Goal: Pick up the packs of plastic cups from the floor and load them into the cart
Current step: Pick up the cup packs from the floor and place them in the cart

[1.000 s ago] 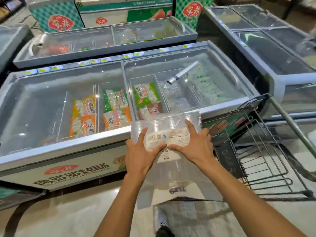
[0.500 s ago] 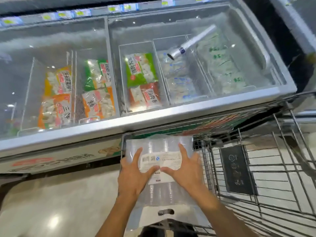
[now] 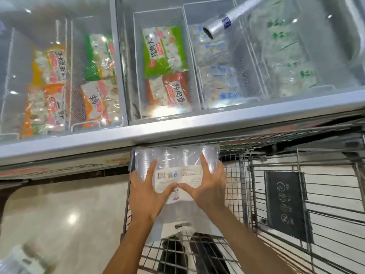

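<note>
A clear plastic-wrapped pack of plastic cups point(image 3: 177, 157) with a white label is held flat between both hands, inside the near left corner of the wire cart point(image 3: 325, 214). My left hand point(image 3: 146, 194) grips its left side and my right hand point(image 3: 207, 186) grips its right side, thumbs meeting on the label. The pack's far end sits under the freezer's front rim. Another blurred clear pack of cups point(image 3: 17, 260) lies on the floor at the bottom left.
A glass-topped chest freezer point(image 3: 177, 127) full of frozen food bags runs across the top, right against the cart. A roll of plastic bags point(image 3: 223, 24) lies on its lid. A dark sign point(image 3: 286, 204) hangs in the cart. Beige floor tiles point(image 3: 65, 210) spread to the left.
Both hands have lowered the pack from in front of the freezer down into the cart. The camera has tilted down and moved closer, so the cart fills the lower right.
</note>
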`<move>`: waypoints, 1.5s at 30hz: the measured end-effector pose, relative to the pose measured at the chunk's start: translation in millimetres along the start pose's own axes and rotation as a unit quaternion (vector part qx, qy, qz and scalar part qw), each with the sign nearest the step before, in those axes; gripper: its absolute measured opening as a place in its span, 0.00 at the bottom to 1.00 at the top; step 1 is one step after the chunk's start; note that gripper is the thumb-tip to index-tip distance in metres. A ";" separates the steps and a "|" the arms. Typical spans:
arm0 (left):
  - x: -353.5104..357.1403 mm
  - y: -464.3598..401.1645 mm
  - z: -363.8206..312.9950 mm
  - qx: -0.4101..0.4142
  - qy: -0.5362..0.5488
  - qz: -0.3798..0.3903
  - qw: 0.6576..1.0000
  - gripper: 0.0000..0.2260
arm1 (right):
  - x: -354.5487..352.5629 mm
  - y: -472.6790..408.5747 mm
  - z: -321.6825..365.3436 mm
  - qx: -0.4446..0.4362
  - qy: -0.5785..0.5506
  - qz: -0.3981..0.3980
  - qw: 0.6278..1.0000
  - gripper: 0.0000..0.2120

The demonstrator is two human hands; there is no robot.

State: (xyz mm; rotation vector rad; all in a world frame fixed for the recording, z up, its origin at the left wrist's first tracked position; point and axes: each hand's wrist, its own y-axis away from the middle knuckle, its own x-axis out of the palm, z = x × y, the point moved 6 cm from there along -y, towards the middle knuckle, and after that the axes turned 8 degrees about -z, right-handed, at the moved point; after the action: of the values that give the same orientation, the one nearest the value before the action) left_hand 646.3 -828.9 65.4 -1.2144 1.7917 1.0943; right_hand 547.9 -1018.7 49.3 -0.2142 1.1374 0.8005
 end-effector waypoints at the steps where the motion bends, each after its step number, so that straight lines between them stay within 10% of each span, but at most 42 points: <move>1: 2.6 -0.9 0.7 0.008 -0.004 -0.011 1.000 0.45 | 3.8 -0.6 -1.5 0.002 0.009 -0.008 1.000 0.60; 23: -51.2 18.6 -24.9 0.017 -0.077 -0.062 0.995 0.44 | -51.7 6.2 9.4 -0.012 0.035 0.073 0.997 0.50; 45: -365.5 304.3 183.4 -0.180 -0.053 -0.376 0.907 0.40 | -144.7 291.9 337.1 -0.492 0.103 -0.008 0.865 0.43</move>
State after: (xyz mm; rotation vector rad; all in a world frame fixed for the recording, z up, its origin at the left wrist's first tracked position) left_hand 489.8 -470.7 392.6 -1.8129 0.8891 1.0014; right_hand 572.1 -697.5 390.0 -1.1841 0.8232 1.3172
